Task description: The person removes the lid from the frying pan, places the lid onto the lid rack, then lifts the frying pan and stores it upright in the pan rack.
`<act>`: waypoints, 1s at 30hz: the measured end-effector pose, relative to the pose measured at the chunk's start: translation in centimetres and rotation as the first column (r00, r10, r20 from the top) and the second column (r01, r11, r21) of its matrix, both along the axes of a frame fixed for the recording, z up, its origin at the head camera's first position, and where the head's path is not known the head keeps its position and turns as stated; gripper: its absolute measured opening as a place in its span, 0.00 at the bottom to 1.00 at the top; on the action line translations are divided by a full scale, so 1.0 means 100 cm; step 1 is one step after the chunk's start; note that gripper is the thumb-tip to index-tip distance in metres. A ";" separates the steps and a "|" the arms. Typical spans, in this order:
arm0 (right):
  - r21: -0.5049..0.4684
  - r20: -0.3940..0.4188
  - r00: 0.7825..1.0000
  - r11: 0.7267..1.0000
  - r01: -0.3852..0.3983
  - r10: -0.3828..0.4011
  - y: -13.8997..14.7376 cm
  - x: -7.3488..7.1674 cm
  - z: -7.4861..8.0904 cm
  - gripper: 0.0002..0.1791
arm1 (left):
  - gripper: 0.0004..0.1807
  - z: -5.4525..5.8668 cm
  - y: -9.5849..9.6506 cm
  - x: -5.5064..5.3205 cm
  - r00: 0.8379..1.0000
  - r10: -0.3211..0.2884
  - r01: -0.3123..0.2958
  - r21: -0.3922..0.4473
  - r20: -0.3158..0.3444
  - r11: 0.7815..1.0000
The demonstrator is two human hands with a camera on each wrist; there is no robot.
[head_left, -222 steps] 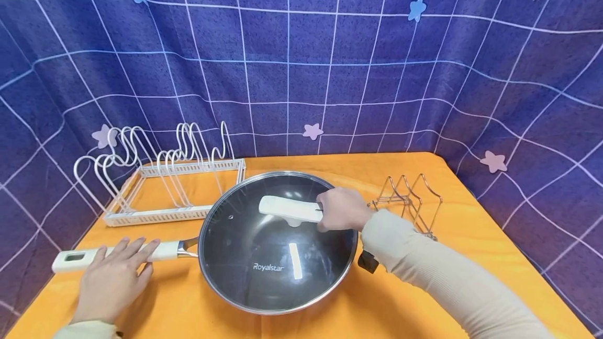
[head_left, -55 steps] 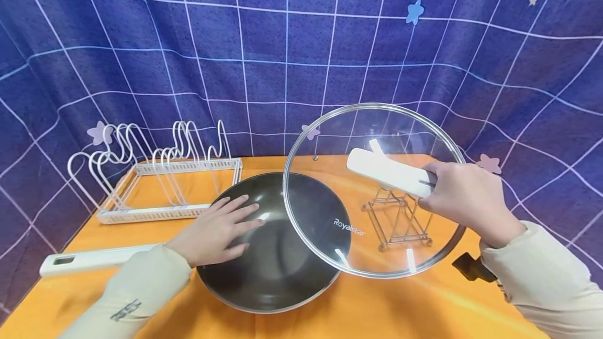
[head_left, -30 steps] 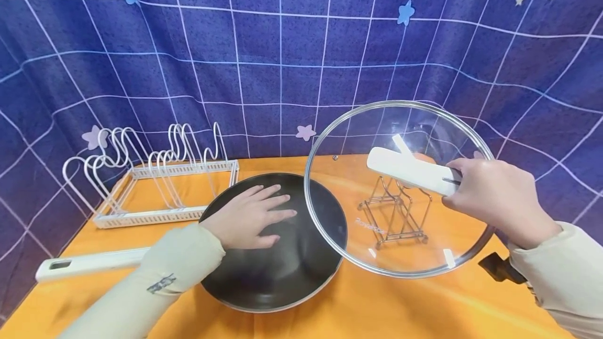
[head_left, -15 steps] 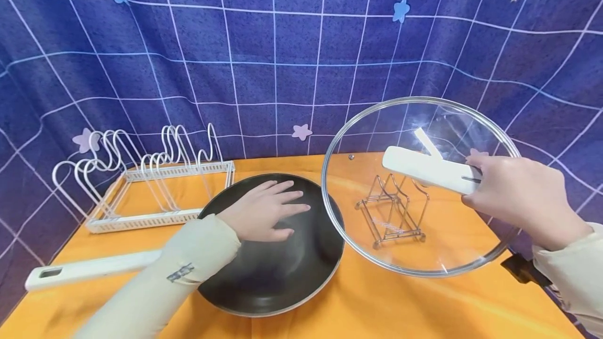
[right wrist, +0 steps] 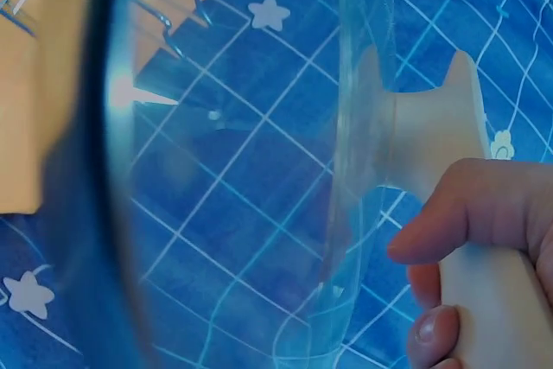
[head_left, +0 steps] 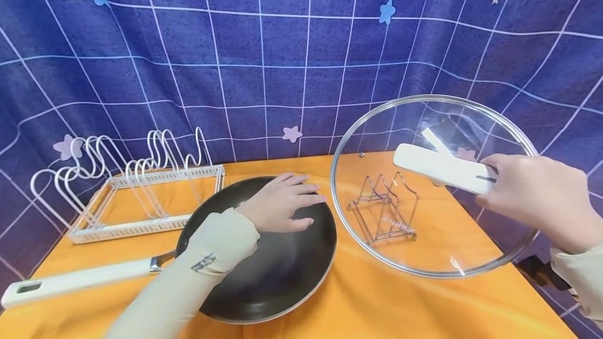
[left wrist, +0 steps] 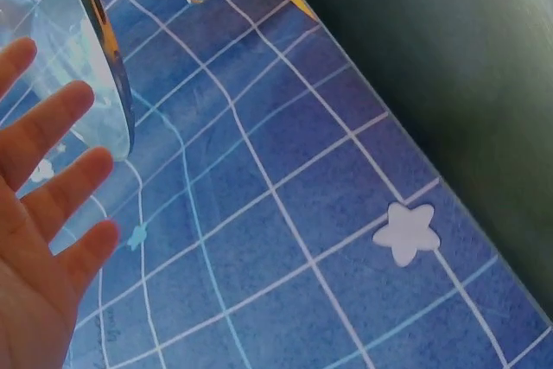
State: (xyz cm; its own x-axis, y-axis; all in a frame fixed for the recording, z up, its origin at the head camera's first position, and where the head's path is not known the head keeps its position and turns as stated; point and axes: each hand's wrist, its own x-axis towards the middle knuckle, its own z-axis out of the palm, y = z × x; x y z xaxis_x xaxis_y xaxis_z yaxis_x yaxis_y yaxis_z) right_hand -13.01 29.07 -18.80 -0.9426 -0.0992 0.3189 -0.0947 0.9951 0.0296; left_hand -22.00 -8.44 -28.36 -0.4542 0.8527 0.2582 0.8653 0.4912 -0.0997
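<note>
My right hand (head_left: 537, 187) grips the white handle (head_left: 440, 168) of a clear glass lid (head_left: 438, 250). The steel-rimmed lid is held up at the right, tilted toward me, with "Royalstar" lettering low on the glass. In the right wrist view, thumb and fingers (right wrist: 432, 334) wrap round the handle. My left hand (head_left: 282, 205) is spread over a dark frying pan (head_left: 273, 276), fingers straight and holding nothing. Its splayed fingers (left wrist: 65, 118) also show in the left wrist view, with the lid edge beyond them. The pan's white handle (head_left: 89, 279) points left; my sleeve covers part of the pan.
A white wire rack (head_left: 132, 230) with upright loops stands left, close behind the pan. Through the lid shows a small metal rack (head_left: 383, 235) on the orange tablecloth (head_left: 372, 297). A blue gridded curtain (head_left: 301, 82) hangs behind.
The lid was on the pan; my right hand has lifted it off and carried it right. My left hand has left the pan's handle and moved right over the pan. The view has turned slightly right.
</note>
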 end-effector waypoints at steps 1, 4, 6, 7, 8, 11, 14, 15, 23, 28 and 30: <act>0.006 -0.006 1.000 1.000 -0.001 0.001 0.001 0.000 0.000 0.17 | 0.25 -0.002 0.002 -0.001 1.000 -0.004 0.004 0.007 -0.004 1.000; 0.025 -0.010 1.000 1.000 -0.005 0.005 0.006 0.001 0.001 0.19 | 0.24 -0.009 0.007 -0.005 1.000 -0.010 0.010 0.011 -0.006 1.000; 0.033 0.011 1.000 0.999 0.003 -0.004 0.009 0.000 0.003 0.18 | 0.23 -0.013 0.009 -0.009 1.000 -0.011 0.011 0.011 0.005 1.000; 0.035 0.019 1.000 0.999 0.009 -0.010 0.010 0.000 0.003 0.18 | 0.23 -0.014 0.011 -0.010 1.000 -0.011 0.011 0.009 0.007 1.000; 0.038 0.032 0.999 0.999 0.009 -0.010 0.011 -0.001 0.004 0.18 | 0.23 -0.014 0.012 -0.011 1.000 -0.013 0.012 0.009 0.005 1.000; 0.038 0.071 0.997 0.999 0.001 -0.003 0.014 -0.002 0.005 0.20 | 0.23 -0.012 0.018 -0.015 1.000 -0.023 0.023 0.017 0.002 1.000; 0.041 0.096 0.995 0.999 -0.007 0.003 0.018 -0.003 0.006 0.25 | 0.23 -0.005 0.025 -0.018 0.998 -0.055 0.056 0.034 -0.024 0.998; 0.041 0.106 0.994 0.999 -0.007 0.003 0.019 -0.003 0.007 0.26 | 0.23 -0.002 0.028 -0.019 0.997 -0.066 0.067 0.043 -0.029 0.997; 0.056 0.189 0.980 0.997 0.048 -0.058 0.023 0.002 0.010 0.32 | 0.20 0.013 0.042 -0.026 0.995 -0.088 0.092 0.116 -0.044 0.989; 0.061 0.178 0.979 0.994 0.094 -0.104 0.027 0.007 0.012 0.32 | 0.18 0.012 0.047 -0.034 0.997 -0.074 0.073 0.079 0.006 0.994; 0.065 0.170 0.980 0.993 0.096 -0.106 0.029 0.008 0.012 0.33 | 0.18 0.010 0.049 -0.039 0.998 -0.060 0.058 0.063 0.029 0.996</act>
State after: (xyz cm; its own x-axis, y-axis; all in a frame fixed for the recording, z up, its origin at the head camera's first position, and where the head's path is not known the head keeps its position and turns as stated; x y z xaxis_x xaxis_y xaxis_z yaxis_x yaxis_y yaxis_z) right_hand -12.23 31.99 -17.58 -0.9891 -0.0138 0.1469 -0.0024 0.9970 0.0779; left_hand -25.87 -3.54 -27.35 -0.4118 0.8610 0.2985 0.8953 0.4434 -0.0437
